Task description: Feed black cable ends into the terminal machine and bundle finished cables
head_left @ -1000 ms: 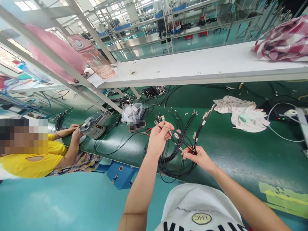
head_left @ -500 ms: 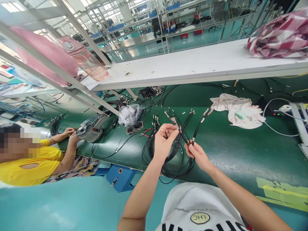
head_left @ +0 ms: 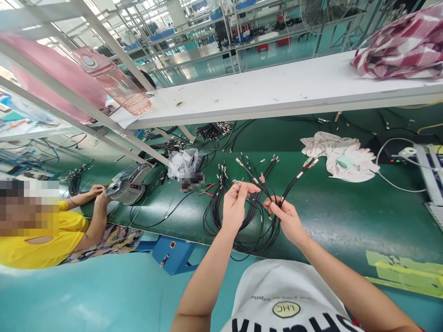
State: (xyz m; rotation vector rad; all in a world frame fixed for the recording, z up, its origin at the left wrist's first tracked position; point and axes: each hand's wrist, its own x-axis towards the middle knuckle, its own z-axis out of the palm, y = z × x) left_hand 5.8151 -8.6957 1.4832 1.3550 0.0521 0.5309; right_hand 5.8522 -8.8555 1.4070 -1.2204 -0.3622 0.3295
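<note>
My right hand (head_left: pixel 287 219) is closed round several black cables (head_left: pixel 290 190), whose silver-tipped connector ends fan out to the right above it. To its left, my left hand (head_left: pixel 237 203) pinches a thin black cable between thumb and forefinger, its other fingers curled; the exact grip point is partly hidden. More cable ends with metal tips (head_left: pixel 241 162) rise just beyond both hands. Under my wrists lies a loose coil of black cables (head_left: pixel 254 246) on the green table (head_left: pixel 339 221). Red-handled pliers (head_left: pixel 209 189) rest left of the coil.
A white shelf (head_left: pixel 242 99) spans above the table, with a pink bottle (head_left: pixel 114 83) and checkered cloth (head_left: pixel 401 46). A pale cloth (head_left: pixel 346 157) lies at right. Left are a clear plastic bag (head_left: pixel 185 163), a grey machine (head_left: pixel 129 184) and a co-worker in yellow (head_left: pixel 69 230).
Another connector end now stands in the right-hand bunch, which leans further right. My left hand's fingers have straightened towards the right hand. The view has shifted slightly.
</note>
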